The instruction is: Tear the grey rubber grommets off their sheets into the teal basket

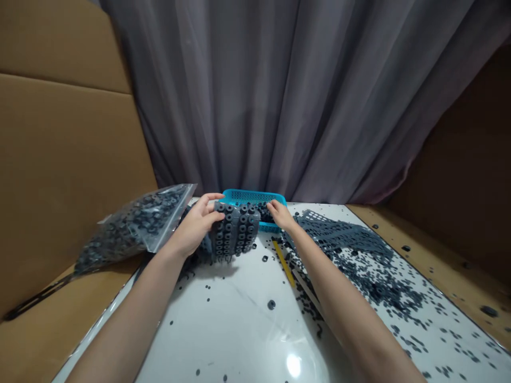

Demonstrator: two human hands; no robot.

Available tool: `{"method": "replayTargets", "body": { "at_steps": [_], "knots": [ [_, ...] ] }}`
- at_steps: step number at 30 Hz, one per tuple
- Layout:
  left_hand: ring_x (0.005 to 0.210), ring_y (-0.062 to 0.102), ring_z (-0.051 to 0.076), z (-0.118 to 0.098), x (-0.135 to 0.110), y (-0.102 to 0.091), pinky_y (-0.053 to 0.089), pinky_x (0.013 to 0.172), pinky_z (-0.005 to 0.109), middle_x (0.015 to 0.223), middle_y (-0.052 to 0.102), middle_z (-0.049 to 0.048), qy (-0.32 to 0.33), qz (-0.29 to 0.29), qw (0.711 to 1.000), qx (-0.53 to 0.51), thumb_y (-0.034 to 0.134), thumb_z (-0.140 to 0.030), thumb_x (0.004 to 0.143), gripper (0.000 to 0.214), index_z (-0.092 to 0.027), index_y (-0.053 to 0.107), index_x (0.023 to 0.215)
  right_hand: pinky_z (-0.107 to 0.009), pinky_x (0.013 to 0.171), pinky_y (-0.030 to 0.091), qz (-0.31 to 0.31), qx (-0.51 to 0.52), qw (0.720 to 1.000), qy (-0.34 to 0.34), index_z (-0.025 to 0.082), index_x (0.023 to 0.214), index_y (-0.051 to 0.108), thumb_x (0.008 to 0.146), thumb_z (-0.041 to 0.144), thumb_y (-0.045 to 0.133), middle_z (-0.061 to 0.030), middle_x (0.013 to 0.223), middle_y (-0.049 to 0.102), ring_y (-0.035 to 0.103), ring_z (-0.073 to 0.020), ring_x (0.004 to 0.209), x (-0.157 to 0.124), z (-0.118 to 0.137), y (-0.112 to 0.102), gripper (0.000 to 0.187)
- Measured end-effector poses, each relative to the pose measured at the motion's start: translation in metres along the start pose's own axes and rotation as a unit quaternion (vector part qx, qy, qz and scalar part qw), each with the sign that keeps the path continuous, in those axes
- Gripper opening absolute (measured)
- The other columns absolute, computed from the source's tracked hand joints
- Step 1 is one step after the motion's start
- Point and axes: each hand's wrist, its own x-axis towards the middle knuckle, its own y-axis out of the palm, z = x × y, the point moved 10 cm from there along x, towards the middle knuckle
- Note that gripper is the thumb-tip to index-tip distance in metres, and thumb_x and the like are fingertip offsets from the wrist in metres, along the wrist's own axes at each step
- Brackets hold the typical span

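Note:
My left hand [198, 223] is closed on the left edge of a dark grey moulded sheet [235, 229] with rows of raised rings, held up over the white table. Its thumb lies on the front face, and the fingers reach over the top. Just right of the sheet, my right hand [279, 214] is at a blue plastic basket [255, 194] with small dark rubber-looking pieces [261, 210] inside. The fingers of that hand are curled together at the pieces. Whatever they pinch is hidden.
A zip bag [131, 229] of dark pieces leans at the left cardboard wall [64, 159]. Perforated grey sheets [339, 234] and loose bits [383, 290] cover the table's right side. A yellow stick [284, 264] lies near my right forearm. Behind hangs a grey curtain [247, 96].

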Motion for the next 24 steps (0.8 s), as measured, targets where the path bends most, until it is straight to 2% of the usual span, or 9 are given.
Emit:
{"method": "replayTargets", "body": {
  "at_steps": [3, 6, 8, 10, 12, 13, 15, 19, 24],
  "knots": [
    [0.078, 0.06, 0.014, 0.003, -0.001, 0.009, 0.044, 0.068, 0.025, 0.09, 0.065, 0.001, -0.014, 0.013, 1.0, -0.008, 0.058, -0.014, 0.069, 0.041, -0.02, 0.047, 0.108, -0.043, 0.085, 0.032, 0.0, -0.083, 0.996, 0.014, 0.017, 0.063, 0.049, 0.076, 0.035, 0.058, -0.0109, 0.071, 0.058, 0.047, -0.0281, 0.091, 0.009, -0.013, -0.003, 0.023],
    [0.079, 0.061, 0.015, 0.001, -0.001, 0.012, 0.045, 0.072, 0.028, 0.088, 0.066, 0.0015, -0.002, 0.012, 1.0, -0.006, 0.058, -0.013, 0.069, 0.041, -0.019, 0.047, 0.107, -0.048, 0.092, 0.025, -0.011, -0.132, 0.991, -0.005, 0.015, 0.079, 0.061, 0.078, 0.033, 0.057, -0.017, 0.095, 0.064, 0.041, -0.0336, 0.107, 0.007, 0.007, -0.011, 0.018],
    [0.079, 0.061, 0.015, -0.001, -0.001, 0.014, 0.045, 0.076, 0.029, 0.086, 0.066, 0.0009, 0.014, 0.018, 1.0, 0.002, 0.058, -0.012, 0.069, 0.04, -0.02, 0.046, 0.106, -0.045, 0.094, 0.026, -0.019, -0.139, 0.989, -0.035, 0.017, 0.096, 0.061, 0.084, 0.035, 0.049, -0.0141, 0.112, 0.061, 0.041, -0.0308, 0.111, -0.003, 0.036, -0.02, 0.025],
    [0.079, 0.061, 0.015, -0.003, -0.002, 0.017, 0.045, 0.077, 0.03, 0.085, 0.066, 0.0007, 0.028, 0.029, 0.999, 0.011, 0.058, -0.013, 0.07, 0.039, -0.02, 0.046, 0.106, -0.038, 0.092, 0.031, -0.024, -0.116, 0.987, -0.106, 0.021, 0.106, 0.056, 0.088, 0.038, 0.042, -0.0092, 0.116, 0.058, 0.046, -0.0249, 0.106, -0.021, 0.076, -0.027, 0.028],
    [0.077, 0.06, 0.015, -0.002, -0.004, 0.021, 0.045, 0.074, 0.029, 0.086, 0.066, 0.0009, 0.035, 0.043, 0.998, 0.022, 0.058, -0.013, 0.071, 0.039, -0.02, 0.045, 0.107, -0.034, 0.083, 0.036, -0.017, -0.06, 0.968, -0.244, 0.021, 0.1, 0.054, 0.088, 0.039, 0.042, -0.0082, 0.103, 0.06, 0.051, -0.0219, 0.094, -0.052, 0.128, -0.029, 0.025],
    [0.075, 0.06, 0.015, -0.002, -0.005, 0.024, 0.045, 0.071, 0.029, 0.085, 0.065, 0.0008, 0.036, 0.052, 0.998, 0.03, 0.058, -0.014, 0.071, 0.039, -0.021, 0.045, 0.108, -0.033, 0.078, 0.037, -0.003, -0.068, 0.956, -0.284, 0.021, 0.094, 0.054, 0.087, 0.039, 0.046, -0.0072, 0.094, 0.06, 0.051, -0.0212, 0.088, -0.067, 0.146, -0.026, 0.021],
    [0.073, 0.059, 0.015, -0.001, -0.008, 0.028, 0.045, 0.067, 0.027, 0.081, 0.063, -0.0002, 0.045, 0.064, 0.995, 0.056, 0.057, -0.015, 0.072, 0.039, -0.021, 0.045, 0.109, -0.032, 0.07, 0.035, 0.012, -0.12, 0.943, -0.311, 0.02, 0.084, 0.052, 0.085, 0.036, 0.049, -0.0051, 0.079, 0.057, 0.05, -0.0199, 0.076, -0.088, 0.166, -0.018, 0.016],
    [0.065, 0.057, 0.014, -0.001, -0.013, 0.029, 0.041, 0.06, 0.024, 0.072, 0.06, -0.0013, 0.073, 0.04, 0.991, 0.109, 0.058, -0.018, 0.073, 0.036, -0.021, 0.05, 0.109, -0.031, 0.064, 0.03, 0.019, -0.219, 0.932, -0.29, 0.019, 0.076, 0.047, 0.085, 0.033, 0.047, -0.0044, 0.07, 0.054, 0.048, -0.0187, 0.067, -0.103, 0.172, -0.001, 0.016],
    [0.048, 0.045, 0.011, -0.002, -0.018, 0.034, 0.03, 0.047, 0.022, 0.064, 0.057, -0.0038, 0.076, 0.042, 0.983, 0.163, 0.059, -0.021, 0.074, 0.033, -0.022, 0.053, 0.107, -0.028, 0.056, 0.023, 0.031, -0.237, 0.941, -0.237, 0.019, 0.071, 0.045, 0.084, 0.03, 0.048, -0.0038, 0.065, 0.051, 0.039, -0.015, 0.056, -0.099, 0.159, 0.007, 0.017]
  ]
}}
